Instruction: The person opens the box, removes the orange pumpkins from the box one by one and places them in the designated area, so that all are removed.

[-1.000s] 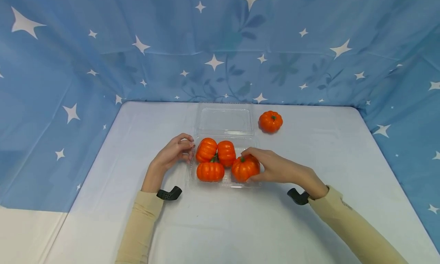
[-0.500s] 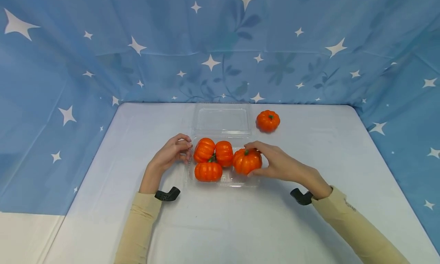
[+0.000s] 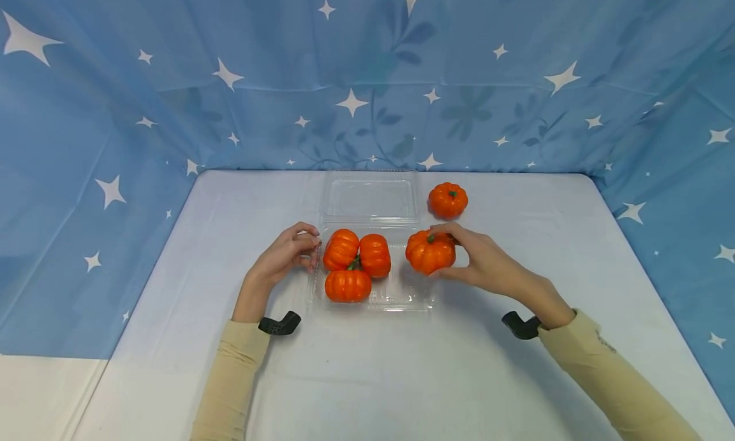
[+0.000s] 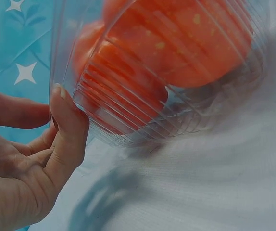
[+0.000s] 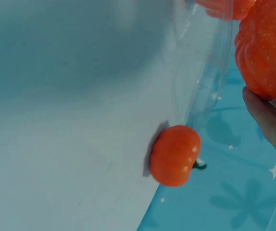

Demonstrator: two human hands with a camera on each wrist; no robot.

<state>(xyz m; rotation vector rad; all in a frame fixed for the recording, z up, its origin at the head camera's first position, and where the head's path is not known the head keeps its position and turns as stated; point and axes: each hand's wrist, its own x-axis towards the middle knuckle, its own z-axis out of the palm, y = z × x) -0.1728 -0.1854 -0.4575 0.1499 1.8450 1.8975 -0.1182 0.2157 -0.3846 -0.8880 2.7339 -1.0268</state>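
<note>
My right hand [image 3: 482, 262] grips a small orange pumpkin [image 3: 430, 252] with a green stem, held raised over the right end of a clear plastic clamshell box [image 3: 402, 298]. Three more pumpkins lie together in the box's left part: one at upper left [image 3: 341, 249], one beside it [image 3: 375, 256], one in front [image 3: 348, 286]. At the box's left side my left hand [image 3: 287, 256] pinches the rim; the left wrist view shows its thumb [image 4: 68, 125] and forefinger on the plastic edge. In the right wrist view the held pumpkin [image 5: 268, 53] is cut off by the frame.
Behind the box its hinged lid [image 3: 370, 197] lies folded back on the white tablecloth [image 3: 356, 377]. Another pumpkin [image 3: 448, 200] sits on the table right of the lid. A blue star-patterned curtain [image 3: 275, 77] encloses the back and sides.
My right hand has lifted the pumpkin from the box's right part and shifted it up and to the right. The left hand keeps its place at the rim.
</note>
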